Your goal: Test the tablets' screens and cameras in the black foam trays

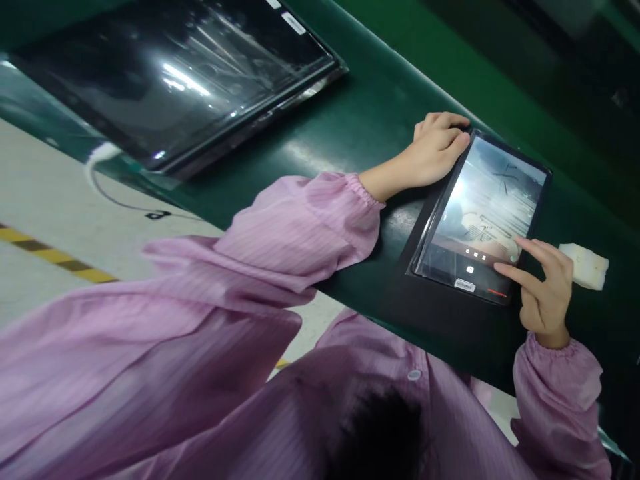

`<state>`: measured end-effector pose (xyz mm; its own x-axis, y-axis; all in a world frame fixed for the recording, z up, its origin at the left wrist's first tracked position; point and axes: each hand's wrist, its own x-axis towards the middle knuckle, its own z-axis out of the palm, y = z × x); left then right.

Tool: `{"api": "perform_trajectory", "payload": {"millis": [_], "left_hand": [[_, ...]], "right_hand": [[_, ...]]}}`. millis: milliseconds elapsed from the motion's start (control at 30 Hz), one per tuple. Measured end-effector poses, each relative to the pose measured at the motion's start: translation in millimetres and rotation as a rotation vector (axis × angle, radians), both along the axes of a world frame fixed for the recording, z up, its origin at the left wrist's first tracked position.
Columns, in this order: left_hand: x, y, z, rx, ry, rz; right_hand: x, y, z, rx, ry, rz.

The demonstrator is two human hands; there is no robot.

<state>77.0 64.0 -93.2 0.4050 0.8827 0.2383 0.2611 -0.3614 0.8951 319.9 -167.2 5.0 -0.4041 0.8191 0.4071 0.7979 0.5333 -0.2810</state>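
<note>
A tablet (pixel 493 193) lies slanted on the green work surface, its screen lit with a camera-like picture and small icons. Its lower border bears a white barcode label. My left hand (pixel 435 150) grips the tablet at its upper left corner, thumb on the edge and fingers partly curled. Over the lower right of the screen is my right hand (pixel 547 283), holding nothing. Its thumb and index finger are stretched out and apart, with the fingertips at the glass; whether both touch it I cannot tell. A dark flat sheet or cover (pixel 425 293) shows under the tablet.
A whitish foam-like block (pixel 584 265) sits just right of my right hand. At the upper left lies a large dark screen panel (pixel 200 73) in glossy film, with a white cable (pixel 103 153) near its lower edge. Yellow-black tape (pixel 55 257) marks the floor.
</note>
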Motion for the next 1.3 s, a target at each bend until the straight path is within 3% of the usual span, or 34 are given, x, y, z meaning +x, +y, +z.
{"api": "perform_trajectory", "payload": {"millis": [133,233,333,500,600,767,967,1167,1300], "left_hand": [[1,1,-1.2,0.013,0.014,-0.014],[1,4,-1.6,-0.005,0.006,-0.036],[2,4,1.8,-0.009,0.033,-0.021],[7,-2,9.7,0.013,0.051,0.02],[7,-6,13.8,0.084,-0.047,-0.026],[3,-17,34.4,0.203,-0.247,-0.075],[0,-34,63.0,0.246,-0.379,-0.061],[1,-41,69.1,0.262,-0.551,-0.134],[-2,-49,75.3,0.206,-0.611,-0.287]], "right_hand": [[-13,2,0.4,-0.137,-0.054,-0.019],[-16,2,-2.7,-0.113,0.039,-0.089],[-15,2,-11.6,-0.088,0.281,-0.24],[-12,9,-33.0,-0.33,0.801,-0.398],[-10,15,-39.3,-0.379,1.029,-0.446],[-14,21,-36.5,-0.324,1.281,-0.445],[-40,18,-31.5,-0.403,1.331,-0.708],[-48,21,-32.8,-0.161,1.281,-0.679],[-43,47,-6.1,0.176,1.226,-0.567]]}}
